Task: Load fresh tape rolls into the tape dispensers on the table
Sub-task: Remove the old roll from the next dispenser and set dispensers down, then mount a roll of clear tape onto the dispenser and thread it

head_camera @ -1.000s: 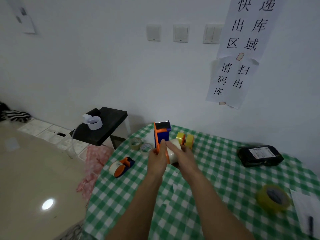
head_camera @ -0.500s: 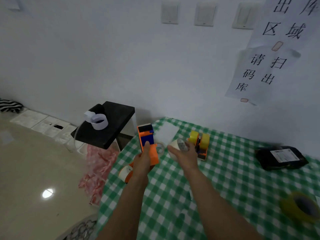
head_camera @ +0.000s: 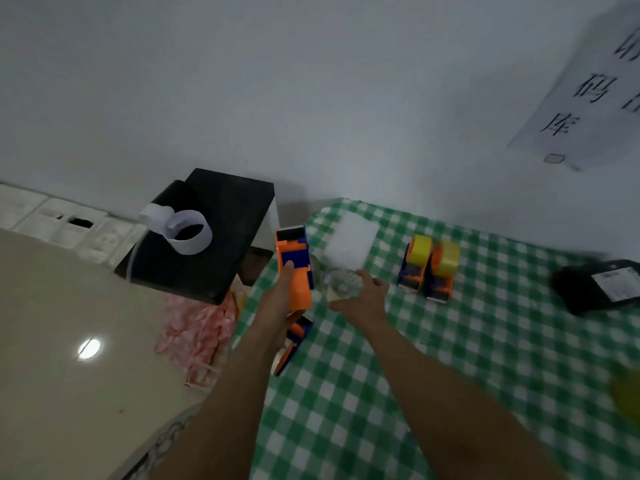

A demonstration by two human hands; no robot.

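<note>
The pale tape roll (head_camera: 341, 284) is held in the curled fingers (head_camera: 375, 284) of the right hand (head_camera: 363, 301), low at the checked worktop (head_camera: 450, 358); whether it touches the cloth is unclear. Just left of those fingers, the left hand (head_camera: 277, 301) grips an orange-and-blue dispenser (head_camera: 294, 261) upright. A second dispenser (head_camera: 294, 337) lies under the left wrist. Right of the fingers, near but apart, stand two yellow-loaded dispensers (head_camera: 429, 268); well beyond them lies a black parcel (head_camera: 595, 289).

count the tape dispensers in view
4 dispensers: one upright in the left hand; one lying on the table by that forearm; two with yellow tape, right of the right hand. Others may be hidden.
</note>
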